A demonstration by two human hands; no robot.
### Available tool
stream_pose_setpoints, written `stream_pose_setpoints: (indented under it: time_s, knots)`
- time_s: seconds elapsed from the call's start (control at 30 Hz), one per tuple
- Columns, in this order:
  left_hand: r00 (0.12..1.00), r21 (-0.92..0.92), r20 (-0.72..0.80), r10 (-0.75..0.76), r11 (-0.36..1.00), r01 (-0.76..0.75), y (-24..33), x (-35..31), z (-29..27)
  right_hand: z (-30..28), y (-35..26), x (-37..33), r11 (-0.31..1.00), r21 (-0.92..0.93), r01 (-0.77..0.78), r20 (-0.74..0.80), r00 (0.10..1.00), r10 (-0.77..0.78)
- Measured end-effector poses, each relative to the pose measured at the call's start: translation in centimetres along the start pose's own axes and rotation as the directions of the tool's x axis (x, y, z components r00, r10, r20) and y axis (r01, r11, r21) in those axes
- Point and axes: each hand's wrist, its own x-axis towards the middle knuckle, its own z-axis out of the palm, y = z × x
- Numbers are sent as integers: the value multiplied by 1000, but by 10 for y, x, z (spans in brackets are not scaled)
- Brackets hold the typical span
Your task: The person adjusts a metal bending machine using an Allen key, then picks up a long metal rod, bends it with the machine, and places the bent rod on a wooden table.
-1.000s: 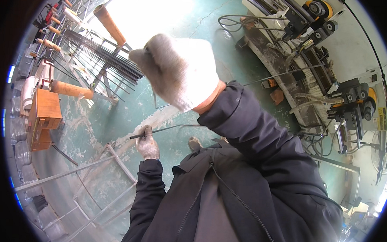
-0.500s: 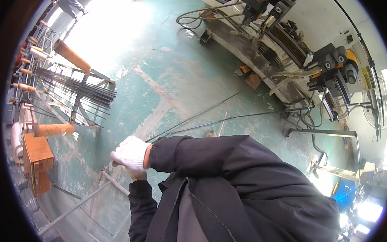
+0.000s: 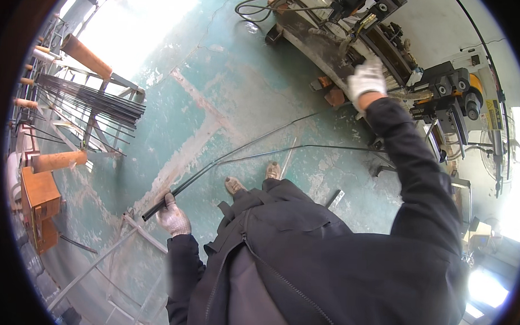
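Note:
My left hand [image 3: 173, 218], in a white knit glove, is closed around two long dark metal tubes [image 3: 193, 178] close to their near ends. Away from the hand the tubes spread apart: one runs up and right toward the machine's base, the other bends off to the right. My right hand [image 3: 367, 81], gloved as well, is raised at the far right, over the machine bed [image 3: 315, 47] in this picture. Blur hides how its fingers are set, and no tube shows in it.
A rack with a bundle of dark rods [image 3: 93, 99] and orange rollers [image 3: 86, 56] stands at left, above an orange-brown box [image 3: 39, 192]. Machine heads [image 3: 446, 89] are at right. A pale metal frame [image 3: 104, 265] lies lower left; my shoes [image 3: 234, 185] are on the green floor.
My right hand has swung from beside the left hand out to the far right, by the machine. The left hand and the tube ends it grips are now uncovered.

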Motion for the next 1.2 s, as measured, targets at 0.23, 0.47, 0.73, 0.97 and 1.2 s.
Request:
stream_pose_setpoints:
  time_s: [0.23, 0.47, 0.73, 0.97, 1.2]
  knots:
    - [999, 106, -36, -5, 994, 9, 22, 6, 12, 78, 90, -26, 978, 182, 101, 214, 967, -140]
    - [996, -24, -1, -91, 996, 91, 16, 30, 12, 109, 105, -75, 959, 199, 204, 273, 928, -254]
    - [992, -44, 58, -111, 993, 113, 7, 42, 22, 104, 130, -138, 851, 525, -12, 404, 884, -236]
    - [992, -46, 40, -119, 992, 121, 2, 52, 24, 175, 180, -214, -264, 880, -394, 412, 911, 14]
    - [987, -83, 37, -156, 984, 159, 18, 48, 25, 264, 57, -213, -274, 931, -240, 301, 930, 211]
